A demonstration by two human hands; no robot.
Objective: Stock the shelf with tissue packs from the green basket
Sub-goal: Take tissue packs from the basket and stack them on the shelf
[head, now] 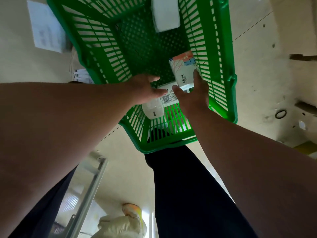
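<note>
- Head view: the green basket is sitting on the pale floor, and both bare arms are reaching down into its near end.
- The right hand is gripping a printed tissue pack — thumb on its near left corner, fingers curling up its right edge — and the pack is standing tilted against the basket's right wall.
- The left hand is lying open, its fingers stretched out and resting on a labelled tissue pack that is lying flat on the basket bottom, just beside the right hand's thumb.
- A plain white pack is lying just near of the left hand, touching the labelled one, at the basket's near wall.
- Another white pack is resting at the far end of the basket, well apart from the hands.
- A sheet of paper is lying on the floor left of the basket; a black ring is lying to the right.
- Dark trouser legs are standing near the basket — a metal frame is showing at lower left.
</note>
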